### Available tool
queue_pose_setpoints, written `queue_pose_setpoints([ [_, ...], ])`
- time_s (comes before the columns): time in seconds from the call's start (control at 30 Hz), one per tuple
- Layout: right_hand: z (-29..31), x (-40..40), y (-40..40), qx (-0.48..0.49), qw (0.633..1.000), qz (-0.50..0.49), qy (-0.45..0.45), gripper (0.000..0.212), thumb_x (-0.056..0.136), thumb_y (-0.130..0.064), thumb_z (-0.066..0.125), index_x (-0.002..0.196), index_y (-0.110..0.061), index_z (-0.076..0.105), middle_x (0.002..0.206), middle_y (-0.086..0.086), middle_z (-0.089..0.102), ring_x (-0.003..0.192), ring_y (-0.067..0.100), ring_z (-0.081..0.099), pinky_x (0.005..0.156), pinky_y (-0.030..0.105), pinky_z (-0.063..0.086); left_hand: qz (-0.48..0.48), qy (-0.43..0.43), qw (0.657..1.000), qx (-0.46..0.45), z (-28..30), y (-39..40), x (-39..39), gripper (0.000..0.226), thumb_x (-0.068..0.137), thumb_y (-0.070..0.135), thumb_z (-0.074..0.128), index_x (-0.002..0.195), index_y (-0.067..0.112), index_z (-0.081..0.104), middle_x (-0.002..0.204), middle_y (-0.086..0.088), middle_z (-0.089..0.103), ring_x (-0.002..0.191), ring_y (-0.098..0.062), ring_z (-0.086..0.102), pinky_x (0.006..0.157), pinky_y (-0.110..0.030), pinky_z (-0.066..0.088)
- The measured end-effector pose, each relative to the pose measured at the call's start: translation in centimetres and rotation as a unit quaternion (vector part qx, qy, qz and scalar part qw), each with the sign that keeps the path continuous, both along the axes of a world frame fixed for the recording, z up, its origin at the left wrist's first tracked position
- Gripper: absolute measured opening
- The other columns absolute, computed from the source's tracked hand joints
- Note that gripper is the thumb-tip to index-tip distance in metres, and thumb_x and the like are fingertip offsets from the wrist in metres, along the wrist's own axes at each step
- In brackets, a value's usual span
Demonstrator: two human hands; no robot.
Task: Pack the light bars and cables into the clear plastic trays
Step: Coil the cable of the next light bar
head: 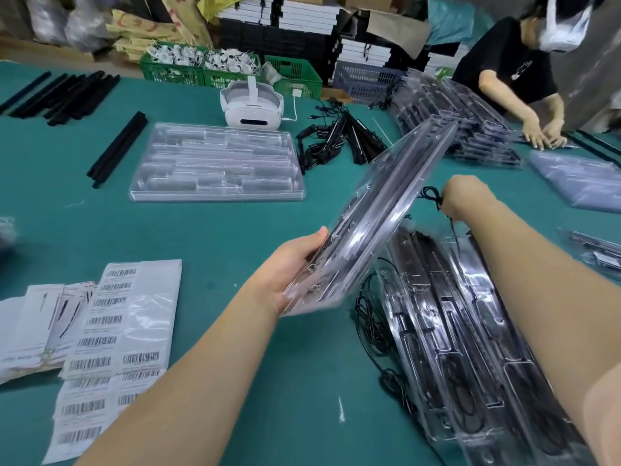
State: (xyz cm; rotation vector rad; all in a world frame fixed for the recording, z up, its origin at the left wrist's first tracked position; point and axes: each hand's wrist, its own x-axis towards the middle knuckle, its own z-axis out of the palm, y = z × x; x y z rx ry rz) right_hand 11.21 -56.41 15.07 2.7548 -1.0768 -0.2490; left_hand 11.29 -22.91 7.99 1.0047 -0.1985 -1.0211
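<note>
Above the green table (235,230), your left hand (295,264) clamps the near edge of a tilted clear plastic tray (379,213), lifting it off the packed trays (470,331); your right hand (467,196) pinches a black cable (431,195), probably keeping it clear.

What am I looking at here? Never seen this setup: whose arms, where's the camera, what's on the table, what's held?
There is no machine: a person wears a camera on the head, looking down at their own bare arms. The left hand grips the lower edge of a clear plastic tray, tilted up off the green table. The right hand reaches behind that tray and seems to pinch a thin black cable; its fingers are hidden. Under the right arm lie filled trays. Further off are an empty tray, loose black light bars, bundled cables, barcode label sheets and a white headset. A second person works at the far right.
</note>
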Motion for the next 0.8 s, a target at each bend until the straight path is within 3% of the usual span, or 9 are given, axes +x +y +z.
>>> queue_pose_setpoints([
  [0.2, -0.8, -0.7, -1.1, 0.075, 0.991, 0.022, -0.105, 0.017, 0.09, -0.009, 0.064, 0.102, -0.006, 0.074, 0.091, 0.016, 0.07, 0.071, 0.029, 0.056, 0.061, 0.031, 0.047, -0.001, 0.02, 1.0, -0.019, 0.4, -0.1, 0.0, 0.053, 0.094, 0.037, 0.064, 0.129, -0.002, 0.061, 0.094, -0.011, 0.075, 0.075, -0.023, 0.074, 0.062, -0.03, 0.06],
  [0.3, -1.0, -0.5, -1.1, 0.213, 0.966, 0.001, -0.147, 0.04, 0.092, -0.015, 0.071, 0.13, -0.008, 0.062, 0.113, 0.016, 0.07, 0.084, 0.033, 0.071, 0.083, 0.042, 0.058, 0.008, 0.017, 0.999, -0.026, 0.2, 0.4, 0.3, 0.048, 0.096, 0.037, 0.062, 0.123, -0.003, 0.063, 0.087, -0.011, 0.074, 0.069, -0.022, 0.073, 0.058, -0.029, 0.059],
  [0.37, -1.0, -0.5, -0.9, 0.257, 0.957, 0.003, -0.135, 0.049, 0.094, -0.009, 0.068, 0.14, -0.005, 0.052, 0.126, 0.019, 0.064, 0.093, 0.038, 0.071, 0.092, 0.049, 0.056, 0.019, 0.029, 0.999, -0.037, 0.0, 0.8, 0.6, 0.041, 0.096, 0.035, 0.061, 0.114, -0.001, 0.065, 0.083, -0.012, 0.072, 0.064, -0.021, 0.072, 0.054, -0.027, 0.058],
  [0.5, -0.5, -1.2, -1.3, 0.202, 0.972, 0.034, -0.114, 0.019, 0.093, 0.003, 0.059, 0.105, -0.006, 0.072, 0.108, 0.012, 0.072, 0.085, 0.028, 0.072, 0.087, 0.044, 0.058, 0.023, 0.067, 0.996, -0.057, -0.6, 1.5, 1.4, 0.042, 0.097, 0.03, 0.06, 0.125, -0.001, 0.063, 0.107, -0.014, 0.065, 0.069, -0.019, 0.07, 0.053, -0.026, 0.058],
  [0.6, 0.2, -2.2, -1.9, 0.176, 0.977, 0.031, -0.119, 0.033, 0.094, 0.004, 0.046, 0.083, -0.017, 0.07, 0.093, 0.004, 0.069, 0.073, 0.022, 0.071, 0.063, 0.034, 0.057, 0.026, 0.077, 0.994, -0.068, -1.2, 1.8, 1.5, 0.042, 0.094, 0.03, 0.061, 0.124, 0.0, 0.065, 0.113, -0.015, 0.063, 0.072, -0.02, 0.07, 0.054, -0.027, 0.058],
  [0.7, 1.2, -3.1, -2.1, 0.119, 0.989, 0.034, -0.086, 0.027, 0.091, -0.01, 0.05, 0.081, -0.021, 0.073, 0.084, 0.002, 0.069, 0.068, 0.02, 0.064, 0.059, 0.028, 0.048, 0.03, 0.08, 0.994, -0.066, -1.5, 1.8, 1.2, 0.041, 0.095, 0.028, 0.062, 0.124, -0.001, 0.065, 0.112, -0.015, 0.064, 0.073, -0.021, 0.07, 0.054, -0.028, 0.058],
  [0.8, 1.5, -3.4, -1.5, 0.115, 0.993, 0.022, -0.019, 0.017, 0.087, -0.027, 0.064, 0.079, -0.015, 0.073, 0.077, 0.006, 0.067, 0.067, 0.024, 0.062, 0.063, 0.03, 0.051, 0.047, 0.077, 0.995, -0.049, -1.5, 1.7, 0.9, 0.043, 0.095, 0.03, 0.064, 0.12, -0.004, 0.067, 0.11, -0.016, 0.068, 0.074, -0.023, 0.072, 0.055, -0.029, 0.059],
])
